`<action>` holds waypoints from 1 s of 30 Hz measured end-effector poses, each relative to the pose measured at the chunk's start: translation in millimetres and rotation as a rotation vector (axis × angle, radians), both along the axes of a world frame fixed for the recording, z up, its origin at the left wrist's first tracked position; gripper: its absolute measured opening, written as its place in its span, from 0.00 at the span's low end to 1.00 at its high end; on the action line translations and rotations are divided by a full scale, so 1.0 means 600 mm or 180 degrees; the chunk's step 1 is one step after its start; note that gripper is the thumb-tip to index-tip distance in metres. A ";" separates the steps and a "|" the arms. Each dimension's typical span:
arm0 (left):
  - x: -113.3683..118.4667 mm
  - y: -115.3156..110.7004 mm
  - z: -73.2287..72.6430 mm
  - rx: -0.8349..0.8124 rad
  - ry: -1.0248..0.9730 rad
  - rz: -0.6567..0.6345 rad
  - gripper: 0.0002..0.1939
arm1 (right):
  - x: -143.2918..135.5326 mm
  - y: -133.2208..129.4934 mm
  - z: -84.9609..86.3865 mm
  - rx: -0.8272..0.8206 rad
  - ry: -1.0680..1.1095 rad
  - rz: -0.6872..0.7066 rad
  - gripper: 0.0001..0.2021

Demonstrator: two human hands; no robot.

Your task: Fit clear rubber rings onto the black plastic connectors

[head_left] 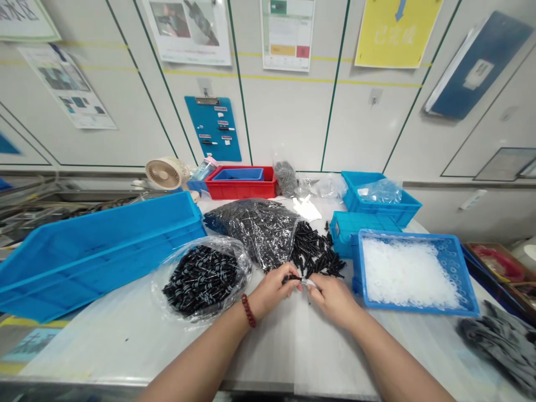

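My left hand, closed, grips a slim black plastic part that points to the right. My right hand is pinched at that part's right end, on a small white piece whose exact shape I cannot make out. Just beyond the hands lies a loose pile of similar black parts, beside a clear bag full of them. Left of my hands, an open clear bag holds black parts with pale rings on them. White translucent rings fill the blue bin at right.
A long blue bin stands at left. Along the back are a fan, a red bin, a bag of grey pieces and another blue bin. Dark cloth lies at the right edge of the white table.
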State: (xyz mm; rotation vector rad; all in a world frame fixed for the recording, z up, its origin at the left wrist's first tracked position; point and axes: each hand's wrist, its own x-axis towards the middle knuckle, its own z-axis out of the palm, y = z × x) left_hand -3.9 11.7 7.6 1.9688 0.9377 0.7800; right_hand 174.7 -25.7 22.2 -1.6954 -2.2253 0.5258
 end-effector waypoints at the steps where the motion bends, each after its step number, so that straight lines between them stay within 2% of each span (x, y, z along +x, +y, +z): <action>1: 0.000 0.001 -0.002 0.0078 0.0031 -0.0004 0.05 | 0.000 0.000 -0.002 0.0021 -0.0004 0.0032 0.09; 6: -0.008 0.011 -0.008 0.0633 0.0079 0.0000 0.04 | -0.001 0.001 -0.007 0.0143 -0.0099 0.0054 0.10; 14: -0.007 0.010 -0.011 0.0933 0.0118 -0.0035 0.05 | -0.005 0.000 -0.006 0.0093 -0.0336 -0.0171 0.15; 18: -0.008 0.010 -0.010 0.0922 0.0144 -0.0070 0.06 | -0.003 0.001 -0.007 0.0057 -0.0393 -0.0248 0.17; 25: -0.008 0.009 -0.003 0.0670 0.0301 -0.0085 0.10 | -0.003 -0.002 0.000 0.0042 -0.0178 -0.0021 0.10; 30: -0.008 0.005 0.004 0.0552 0.0325 -0.0088 0.11 | -0.003 -0.002 0.008 -0.0027 -0.0078 0.0033 0.10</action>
